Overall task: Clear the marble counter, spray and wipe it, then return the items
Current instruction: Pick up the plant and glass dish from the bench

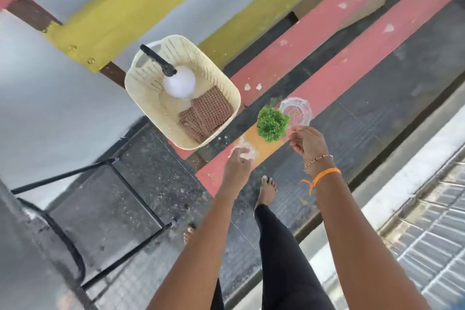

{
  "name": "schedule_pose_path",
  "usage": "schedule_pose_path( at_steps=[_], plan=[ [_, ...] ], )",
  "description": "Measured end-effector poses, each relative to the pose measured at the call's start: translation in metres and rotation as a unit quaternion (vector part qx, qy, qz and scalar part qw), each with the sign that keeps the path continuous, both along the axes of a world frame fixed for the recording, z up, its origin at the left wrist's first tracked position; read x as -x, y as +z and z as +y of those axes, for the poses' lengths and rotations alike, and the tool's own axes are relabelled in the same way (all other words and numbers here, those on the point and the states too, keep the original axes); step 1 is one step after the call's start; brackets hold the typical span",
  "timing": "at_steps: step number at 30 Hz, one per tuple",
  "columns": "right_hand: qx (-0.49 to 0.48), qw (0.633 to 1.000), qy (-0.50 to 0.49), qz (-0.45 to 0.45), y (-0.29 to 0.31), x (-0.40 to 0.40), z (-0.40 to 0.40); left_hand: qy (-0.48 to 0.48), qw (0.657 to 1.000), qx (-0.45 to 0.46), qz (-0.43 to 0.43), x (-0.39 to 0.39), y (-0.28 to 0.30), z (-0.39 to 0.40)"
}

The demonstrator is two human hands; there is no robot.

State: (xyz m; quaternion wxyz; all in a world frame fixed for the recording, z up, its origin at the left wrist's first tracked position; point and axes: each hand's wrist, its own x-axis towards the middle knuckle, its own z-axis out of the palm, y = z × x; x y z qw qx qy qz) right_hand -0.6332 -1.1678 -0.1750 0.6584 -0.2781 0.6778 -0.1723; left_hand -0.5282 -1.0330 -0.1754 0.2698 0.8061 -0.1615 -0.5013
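**Head view: both hands carrying glassware over painted steps**

Head camera looks steeply down on a person walking barefoot. The right hand (308,145), at about 2 o'clock from frame centre, pinches the rim of a clear glass dish (297,112) between thumb and fingers; a small green plant (272,124) sits just at the dish's 8 o'clock side, and whether it rests in the dish or is held alongside cannot be told. An orange wristband (324,175) and a beaded bracelet (318,159) circle that wrist. The left hand (238,162), near centre, is curled around a small clear glass (245,150), blurred by motion.

At 11 o'clock from the hands stands a cream plastic basket (141,88) on the steps. Inside it are a white spray bottle (179,82) with a black trigger head, and a folded brown checked cloth (205,116) at the bottle's 5 o'clock, touching it.

Pink and yellow painted steps (339,40) run toward 1 o'clock. A black metal frame (130,192) lies at 8 o'clock. No marble counter can be made out with certainty.
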Motion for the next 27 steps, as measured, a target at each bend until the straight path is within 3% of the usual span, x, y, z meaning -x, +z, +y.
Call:
schedule_pose_path(
  at_steps=[8,11,14,18,22,27],
  plan=[
    [0.065,0.971,0.101,0.206,-0.099,0.013,-0.065,-0.044,0.987,-0.071,-0.136,0.014,-0.074,-0.05],
    [0.112,0.951,0.114,0.264,-0.116,0.016,-0.072,-0.006,0.986,-0.036,-0.162,0.013,-0.085,-0.064],
    [0.152,0.948,0.108,0.257,-0.123,0.015,-0.071,0.005,0.979,0.037,-0.2,0.017,-0.09,-0.08],
    [0.129,0.96,0.074,0.237,-0.132,0.018,-0.066,0.015,0.966,0.097,-0.24,0.024,-0.098,-0.089],
    [0.15,0.953,0.097,0.245,-0.13,0.018,-0.065,-0.027,0.961,0.099,-0.256,0.023,-0.108,-0.089],
    [0.116,0.967,0.097,0.206,-0.116,0.019,-0.059,-0.004,0.969,0.08,-0.236,0.025,-0.104,-0.08]
  ],
)
